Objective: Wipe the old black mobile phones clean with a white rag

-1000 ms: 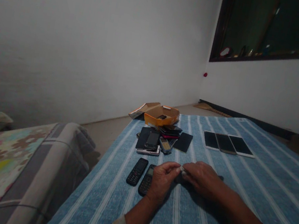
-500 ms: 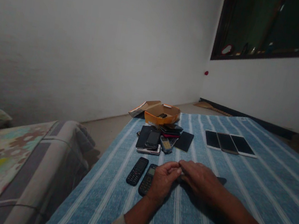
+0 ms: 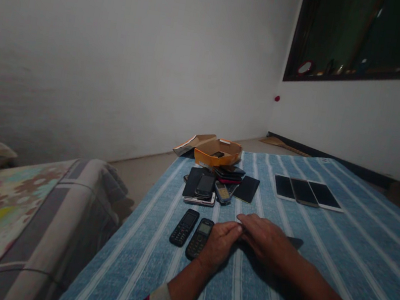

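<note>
The left hand (image 3: 221,246) has thumb and forefinger close together beside the curved fingers of the right hand (image 3: 264,237); whether they pinch anything, I can't tell from here. At the left hand's nine o'clock lies a black, rounded keypad phone with a grey screen (image 3: 199,240); a sideways wrist slip might shove it into the slimmer black keypad phone (image 3: 184,227) at ten.

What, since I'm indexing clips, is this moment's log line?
left hand: touching right hand | anything held: hidden | two keypad phones: beside left hand | box: open, beyond phone pile
</note>
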{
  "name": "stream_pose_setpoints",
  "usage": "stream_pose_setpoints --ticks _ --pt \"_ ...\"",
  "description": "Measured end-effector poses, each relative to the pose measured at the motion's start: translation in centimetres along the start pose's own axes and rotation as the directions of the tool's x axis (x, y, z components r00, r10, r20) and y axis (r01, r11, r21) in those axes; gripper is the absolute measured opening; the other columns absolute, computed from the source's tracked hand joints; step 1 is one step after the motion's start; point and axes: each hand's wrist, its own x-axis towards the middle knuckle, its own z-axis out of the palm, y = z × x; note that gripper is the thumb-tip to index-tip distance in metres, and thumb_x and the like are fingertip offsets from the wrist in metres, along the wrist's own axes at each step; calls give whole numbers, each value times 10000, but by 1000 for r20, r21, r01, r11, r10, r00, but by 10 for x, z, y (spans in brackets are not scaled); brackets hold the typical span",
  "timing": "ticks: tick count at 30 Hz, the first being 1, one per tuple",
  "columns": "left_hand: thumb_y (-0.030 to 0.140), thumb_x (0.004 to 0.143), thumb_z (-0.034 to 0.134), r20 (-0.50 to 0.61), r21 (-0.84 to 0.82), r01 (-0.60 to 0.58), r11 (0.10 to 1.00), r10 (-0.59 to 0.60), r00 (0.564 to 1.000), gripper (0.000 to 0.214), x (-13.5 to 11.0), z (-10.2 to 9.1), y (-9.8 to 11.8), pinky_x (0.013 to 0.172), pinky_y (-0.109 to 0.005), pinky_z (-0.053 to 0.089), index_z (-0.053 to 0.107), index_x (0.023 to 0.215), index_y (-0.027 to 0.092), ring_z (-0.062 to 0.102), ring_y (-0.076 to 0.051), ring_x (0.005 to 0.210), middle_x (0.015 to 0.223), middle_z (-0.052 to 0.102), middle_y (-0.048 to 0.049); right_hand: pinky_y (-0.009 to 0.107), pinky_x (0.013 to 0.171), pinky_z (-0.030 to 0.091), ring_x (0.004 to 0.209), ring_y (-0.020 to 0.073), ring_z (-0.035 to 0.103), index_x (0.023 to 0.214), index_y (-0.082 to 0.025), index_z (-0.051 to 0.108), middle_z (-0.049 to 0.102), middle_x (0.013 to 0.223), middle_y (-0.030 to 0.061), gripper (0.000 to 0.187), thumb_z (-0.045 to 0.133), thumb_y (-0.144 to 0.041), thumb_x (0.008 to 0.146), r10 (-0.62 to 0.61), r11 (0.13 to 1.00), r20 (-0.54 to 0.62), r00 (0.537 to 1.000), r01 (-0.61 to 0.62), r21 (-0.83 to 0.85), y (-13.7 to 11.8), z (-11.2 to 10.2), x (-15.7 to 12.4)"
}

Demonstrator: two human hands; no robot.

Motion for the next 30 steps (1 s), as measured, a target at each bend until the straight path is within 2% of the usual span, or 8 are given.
stream_pose_setpoints --ticks 4,9,12,17,20,24,30 --pt "519 838 575 21 -17 15 1000 -15 1000 427 0 0 -3 676 -276 396 662 681 132 501 -159 673 670 596 -30 302 728 421 842 200 597 1094 -182 581 636 950 80 195 422 -221 988 7 999 55 998 -4 -40 -1 -3 1" --pt "519 825 598 -5 -25 34 999 -34 999 423 0 1 -5 678 -278 403 676 686 128 514 -159 675 665 605 -28 302 704 382 774 189 591 983 -182 604 641 879 63 183 437 -255 993 51 996 79 996 -44 -79 1 -2 1" --pt "490 826 609 -5 -39 24 999 -24 1000 390 0 1 -3 711 -287 424 708 724 127 553 -173 713 711 647 -41 299 701 381 782 191 601 971 -176 617 652 884 67 187 445 -248 991 65 996 93 994 -58 -74 0 -3 1" --pt "427 817 648 -17 -107 20 994 -22 1000 314 0 1 -2 874 -325 441 750 916 147 622 -222 908 898 723 -70 296 704 386 795 196 620 1069 -176 634 672 897 74 194 469 -230 982 84 995 87 993 -79 -67 -5 -8 2" --pt "398 800 670 -43 -123 36 992 -42 998 267 0 1 -2 837 -311 451 733 883 153 619 -203 862 868 708 -54 297 698 384 790 200 626 1089 -174 638 680 898 78 211 467 -241 983 84 994 102 991 -77 -71 -7 -10 3" --pt "374 803 665 -97 -115 55 992 -66 993 236 -1 2 -2 735 -275 448 687 908 164 592 -164 758 784 662 -17 304 696 375 778 206 627 991 -158 657 680 876 90 226 454 -258 988 96 991 121 988 -84 -102 -6 -13 5" --pt "384 845 608 -89 -32 40 999 -43 995 276 0 3 -3 799 -297 445 704 983 166 606 -197 863 899 688 -50 299 674 353 801 220 636 964 -161 667 692 900 97 196 487 -238 956 153 981 183 971 -127 -145 -3 -21 6"
